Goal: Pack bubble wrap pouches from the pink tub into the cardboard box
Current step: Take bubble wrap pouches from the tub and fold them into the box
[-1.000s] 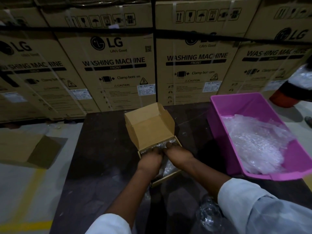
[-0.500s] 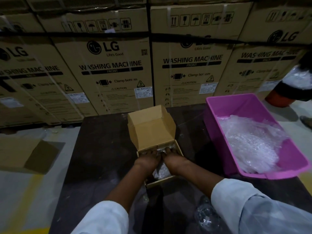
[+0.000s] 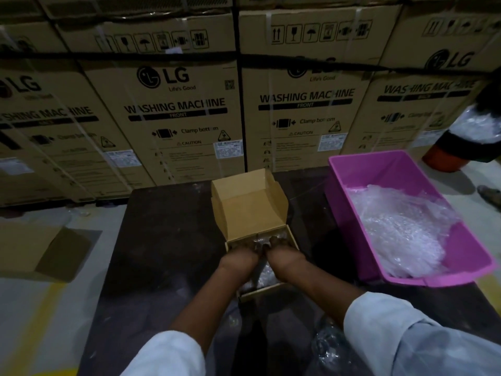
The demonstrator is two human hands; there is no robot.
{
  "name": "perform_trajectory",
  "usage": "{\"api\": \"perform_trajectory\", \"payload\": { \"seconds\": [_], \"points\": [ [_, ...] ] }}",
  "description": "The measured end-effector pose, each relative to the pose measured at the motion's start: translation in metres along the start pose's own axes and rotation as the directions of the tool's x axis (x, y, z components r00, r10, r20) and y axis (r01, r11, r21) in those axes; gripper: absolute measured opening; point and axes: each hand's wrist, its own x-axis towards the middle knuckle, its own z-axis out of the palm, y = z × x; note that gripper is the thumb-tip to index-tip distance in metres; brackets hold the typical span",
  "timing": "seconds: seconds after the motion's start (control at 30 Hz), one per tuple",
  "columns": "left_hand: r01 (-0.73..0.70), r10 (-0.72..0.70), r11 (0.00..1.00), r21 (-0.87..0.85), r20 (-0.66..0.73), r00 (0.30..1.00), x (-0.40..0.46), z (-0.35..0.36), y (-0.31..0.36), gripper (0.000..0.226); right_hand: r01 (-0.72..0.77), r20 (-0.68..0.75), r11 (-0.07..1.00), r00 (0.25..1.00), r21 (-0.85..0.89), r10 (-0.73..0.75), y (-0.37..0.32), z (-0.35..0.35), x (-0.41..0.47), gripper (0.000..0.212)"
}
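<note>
Pressing down into the cardboard box (image 3: 245, 213) at the centre of the frame, the left hand (image 3: 238, 257) and the right hand (image 3: 284, 259) lie side by side with their fingers reaching forward onto the bubble wrap pouches (image 3: 261, 276) already inside it. The fingers appear roughly straight and flat on the wrap, so each grip looks released rather than clenched, though the dim light and the box wall hide the fingertips in part. The box stands on the dark bench (image 3: 168, 253), its lid flap tilted up and back toward the top of the frame. Clear wrap shows between the two wrists and along the near edge of the box. At the right of the frame, on the same bench, sits the pink tub (image 3: 379, 169), well apart from the box, with a loose heap of bubble wrap (image 3: 401, 229) filling its near half. Light sleeves (image 3: 406, 340) cover both forearms at the bottom of the frame, and a crumpled bit of clear plastic (image 3: 325, 346) lies on the bench just beside the right sleeve. Across the top stands a wall of large cartons (image 3: 176, 104) printed with "LG" and "WASHING MACHINE". At the left, on the floor, lies a flattened piece of cardboard (image 3: 40, 251) near a yellow line (image 3: 35, 321).
</note>
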Motion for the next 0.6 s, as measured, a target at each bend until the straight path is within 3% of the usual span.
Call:
{"api": "perform_trajectory", "payload": {
  "seconds": [0.1, 0.27, 0.47, 0.6],
  "points": [
    [-0.001, 0.001, 0.999, -0.039, 0.012, 1.0, 0.001, 0.002, 0.001, 0.087, 0.029, 0.064, 0.999, 0.997, 0.017, -0.03, 0.004, 0.004, 0.006, 0.087],
    [-0.017, 0.015, 0.999, 0.037, 0.045, 0.999, 0.003, -0.003, 0.002, 0.098, 0.053, 0.149, 0.999, 0.988, -0.008, -0.051, 0.006, 0.009, 0.021, 0.115],
    [-0.043, 0.035, 0.992, 0.119, 0.063, 0.997, 0.007, 0.0, -0.003, 0.091, 0.09, 0.131, 0.996, 0.988, -0.012, -0.088, 0.009, 0.002, 0.017, 0.112],
    [-0.074, 0.063, 0.988, 0.133, 0.087, 0.994, 0.002, -0.004, -0.006, 0.086, 0.109, 0.124, 0.986, 0.984, 0.125, -0.124, 0.005, -0.02, -0.009, 0.091]
  ]
}}
